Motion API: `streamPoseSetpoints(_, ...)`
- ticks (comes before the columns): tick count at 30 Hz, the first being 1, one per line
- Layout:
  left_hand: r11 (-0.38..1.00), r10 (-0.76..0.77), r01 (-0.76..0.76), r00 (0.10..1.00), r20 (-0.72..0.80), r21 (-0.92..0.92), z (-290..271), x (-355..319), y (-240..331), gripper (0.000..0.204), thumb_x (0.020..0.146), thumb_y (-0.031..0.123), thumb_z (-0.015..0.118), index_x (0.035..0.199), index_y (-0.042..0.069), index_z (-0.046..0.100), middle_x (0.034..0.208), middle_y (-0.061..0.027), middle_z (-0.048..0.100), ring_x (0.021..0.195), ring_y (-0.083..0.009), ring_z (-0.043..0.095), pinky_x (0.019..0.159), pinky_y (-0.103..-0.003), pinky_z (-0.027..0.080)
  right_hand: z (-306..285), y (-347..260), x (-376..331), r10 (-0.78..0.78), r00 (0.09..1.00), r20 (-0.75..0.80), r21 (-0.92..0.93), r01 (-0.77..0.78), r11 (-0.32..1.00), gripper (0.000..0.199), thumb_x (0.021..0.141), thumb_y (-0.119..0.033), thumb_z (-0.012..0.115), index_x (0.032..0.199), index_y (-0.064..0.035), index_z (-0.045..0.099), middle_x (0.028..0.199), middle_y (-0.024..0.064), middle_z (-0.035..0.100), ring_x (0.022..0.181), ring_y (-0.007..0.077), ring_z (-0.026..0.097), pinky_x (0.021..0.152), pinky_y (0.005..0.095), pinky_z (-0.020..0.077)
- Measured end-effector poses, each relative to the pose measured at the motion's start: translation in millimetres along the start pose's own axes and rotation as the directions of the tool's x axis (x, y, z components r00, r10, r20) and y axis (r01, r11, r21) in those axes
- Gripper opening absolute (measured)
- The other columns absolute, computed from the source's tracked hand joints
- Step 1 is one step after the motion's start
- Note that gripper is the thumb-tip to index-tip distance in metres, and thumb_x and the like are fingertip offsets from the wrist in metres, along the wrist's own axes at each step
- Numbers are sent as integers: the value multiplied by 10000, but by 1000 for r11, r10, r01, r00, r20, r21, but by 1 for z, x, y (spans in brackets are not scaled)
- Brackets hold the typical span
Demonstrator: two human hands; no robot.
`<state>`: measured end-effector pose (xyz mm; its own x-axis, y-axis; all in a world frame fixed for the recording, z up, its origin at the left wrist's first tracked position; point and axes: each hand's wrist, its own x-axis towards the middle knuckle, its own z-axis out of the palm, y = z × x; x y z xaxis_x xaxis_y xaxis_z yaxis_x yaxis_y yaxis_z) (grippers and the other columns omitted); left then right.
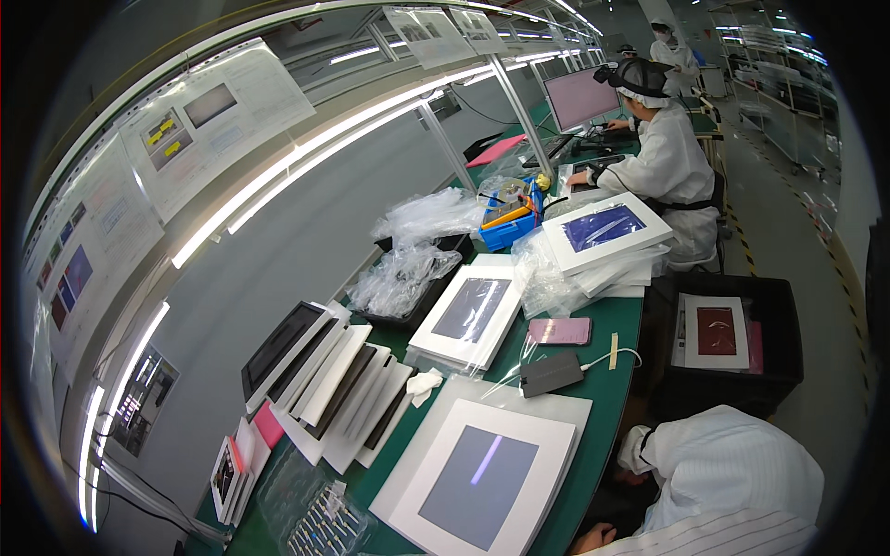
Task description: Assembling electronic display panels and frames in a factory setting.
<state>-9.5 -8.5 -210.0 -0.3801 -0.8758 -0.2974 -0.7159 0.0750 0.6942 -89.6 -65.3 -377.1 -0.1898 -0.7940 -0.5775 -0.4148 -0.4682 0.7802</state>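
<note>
My left hand (598,537) is at the bottom edge, low beside the table's right edge, with its fingers curled; whatever they might hold is hidden. My right hand (632,476) lies mostly in shadow below its white cuff, off the table's edge, and its fingers cannot be made out. Nearest to both hands, a white-framed panel with a grey-blue screen (477,486) rests on white sheets on the green table. A bright streak reflects off its screen. Beyond it lie a dark grey box (550,372) with a white cable and a pink phone (559,331).
Upright panels (343,389) stand in a row at left, near a clear tray of small tools (329,524). More framed panels (473,310), plastic wrap (408,278) and a blue bin (512,218) sit farther back. A black crate (788,357) and a seated co-worker (672,153) are at right.
</note>
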Motion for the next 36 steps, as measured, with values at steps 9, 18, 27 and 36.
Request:
streamPoseSetpoints(9,998,-64,64,998,23,-26,5,4,-13,239,822,168,586,991,-1,594,1022,-213,597,943,-376,556,824,-393,433,-49,-36,-44,250,967,51,-356,-217,909,488,819,-484,526,962,-30,631,874,121,642,719,240,621,671,359,489)
streamPoseSetpoints(18,992,-12,-8,987,-161,-127,7,6,-15,235,866,144,533,1065,23,565,1026,-204,598,926,-353,565,815,-378,437,-57,-37,-58,271,962,25,-311,-250,917,470,814,-463,538,951,-24,631,853,125,639,697,248,616,647,362,485)
streamPoseSetpoints(27,981,34,-59,990,-135,-184,15,15,-25,260,857,181,552,1068,31,578,885,-190,611,811,-308,591,748,-350,457,-58,-39,-80,295,955,17,-244,-282,928,451,808,-443,551,940,-18,631,833,129,635,675,257,610,622,365,481)
streamPoseSetpoints(36,993,89,-102,979,-182,-62,18,14,-26,245,856,162,554,1048,12,574,964,-180,610,870,-315,590,799,-355,451,-51,-27,-87,315,949,-32,-200,-315,928,433,803,-422,564,929,-13,630,812,133,632,652,266,605,597,368,477)
